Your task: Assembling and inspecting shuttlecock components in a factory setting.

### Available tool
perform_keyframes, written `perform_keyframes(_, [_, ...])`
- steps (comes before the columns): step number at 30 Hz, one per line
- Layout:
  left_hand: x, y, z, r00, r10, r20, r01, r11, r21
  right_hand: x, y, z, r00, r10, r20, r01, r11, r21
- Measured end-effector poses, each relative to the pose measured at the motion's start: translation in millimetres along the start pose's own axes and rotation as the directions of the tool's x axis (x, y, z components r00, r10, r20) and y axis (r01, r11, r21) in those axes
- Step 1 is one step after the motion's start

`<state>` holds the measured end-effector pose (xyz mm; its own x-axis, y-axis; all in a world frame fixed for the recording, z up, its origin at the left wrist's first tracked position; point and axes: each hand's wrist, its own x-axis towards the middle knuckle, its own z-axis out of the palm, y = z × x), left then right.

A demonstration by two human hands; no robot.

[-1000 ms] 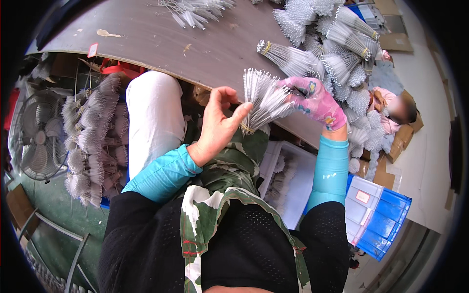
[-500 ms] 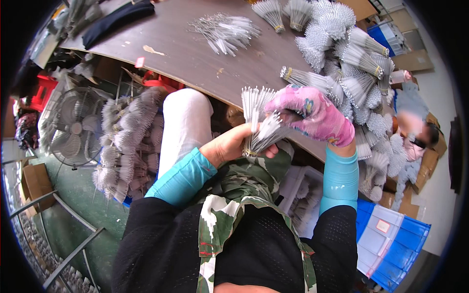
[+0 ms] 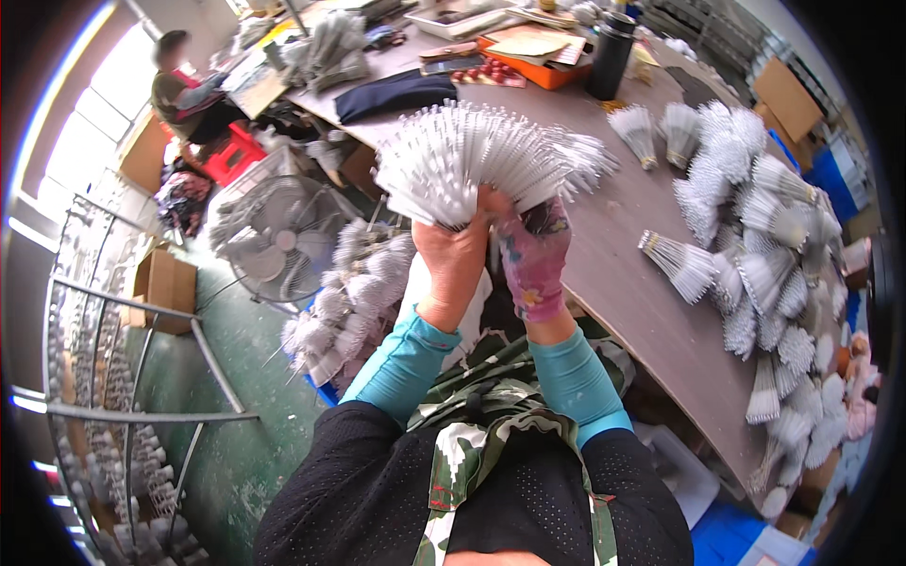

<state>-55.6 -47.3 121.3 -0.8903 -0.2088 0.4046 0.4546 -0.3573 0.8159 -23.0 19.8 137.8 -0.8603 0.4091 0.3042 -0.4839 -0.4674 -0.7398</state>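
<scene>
A thick bundle of thin white bristle brushes on wire stems (image 3: 462, 156) is spread like a fan in front of me, bristle ends up and outward. My bare left hand (image 3: 448, 259) is closed around the lower left of the bundle. Against it, my right hand (image 3: 536, 259), in a pink flowered glove, closes on the bundle's lower right. The thumbs meet at the middle, and the stems' lower ends are hidden by the hands. Behind the fan's right side lie loose white brushes (image 3: 587, 158) on the brown table (image 3: 623, 255), partly covered.
Tied brush bundles (image 3: 727, 179) heap along the table's right side; one bundle (image 3: 678, 266) lies apart. A black bottle (image 3: 612, 55) and orange tray (image 3: 543, 74) stand at the back. Left are a fan (image 3: 283, 236), more brushes (image 3: 354, 292), a metal rack (image 3: 142, 410) and a seated person (image 3: 184, 94).
Both hands have lifted the brushes from near my lap, and the bundle has spread into a wide fan. My right hand has come down beside the left. The view has swung up and left.
</scene>
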Motion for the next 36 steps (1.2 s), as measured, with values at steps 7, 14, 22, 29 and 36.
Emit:
perform_keyframes(7, [-3.0,42.6,-24.9,0.994,-0.105,-0.041,0.099,0.988,-0.118,-1.7,25.6,35.4,0.984,0.165,-0.066,-0.166,0.986,-0.018])
perform_keyframes(14, [1.0,49.8,-49.1,0.995,0.004,-0.097,-0.006,1.000,-0.021,4.3,17.0,35.3,0.901,0.264,0.344,-0.293,0.955,0.036])
perform_keyframes(22, [2.9,50.0,-48.3,0.989,-0.007,-0.145,-0.005,0.997,-0.082,-1.7,32.9,58.7,0.973,0.119,0.197,-0.131,0.990,0.054])
perform_keyframes(29, [3.2,43.6,-58.5,0.983,0.036,-0.179,-0.041,0.999,-0.025,-10.2,28.2,61.3,0.973,0.103,0.205,-0.129,0.984,0.119])
perform_keyframes(36, [3.1,17.5,-82.0,0.977,0.195,-0.090,-0.164,0.948,0.275,5.3,19.6,72.6,0.949,0.214,0.232,-0.193,0.975,-0.112])
